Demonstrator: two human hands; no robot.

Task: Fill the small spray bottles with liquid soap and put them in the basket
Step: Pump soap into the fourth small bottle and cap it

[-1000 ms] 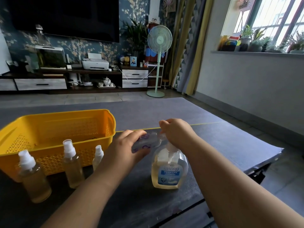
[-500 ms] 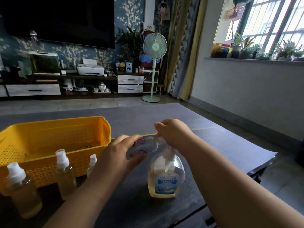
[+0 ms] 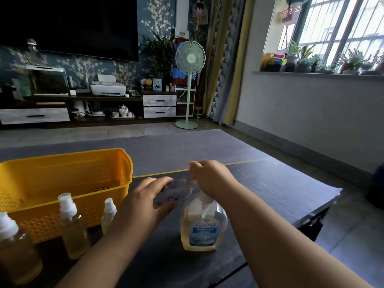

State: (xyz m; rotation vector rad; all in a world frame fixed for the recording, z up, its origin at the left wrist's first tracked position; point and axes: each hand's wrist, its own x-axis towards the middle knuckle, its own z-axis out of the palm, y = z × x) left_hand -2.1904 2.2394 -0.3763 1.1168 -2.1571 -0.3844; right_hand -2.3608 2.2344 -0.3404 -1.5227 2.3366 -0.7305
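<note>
A clear liquid soap bottle [image 3: 204,229] with a blue label stands on the dark table, amber soap in its lower half. My right hand [image 3: 211,177] is closed over its pump head. My left hand [image 3: 149,201] holds a small clear spray bottle [image 3: 170,193] with purple prints, tilted sideways, its mouth at the pump's spout. Three capped spray bottles with yellowish liquid stand at the front left: one [image 3: 15,249] by the frame's edge, one [image 3: 72,226] in the middle, one [image 3: 109,215] partly hidden behind my left forearm. Behind them sits the yellow basket [image 3: 126,171].
The table's right edge [image 3: 315,213] drops off beyond my right arm. Past the table lie a grey mat, a standing fan [image 3: 189,88] and a low TV cabinet [image 3: 83,111]. Potted plants line the window sill at the right.
The camera has tilted up, so the table and bottles sit lower in view. Both hands keep the same grip at the pump and the small bottle.
</note>
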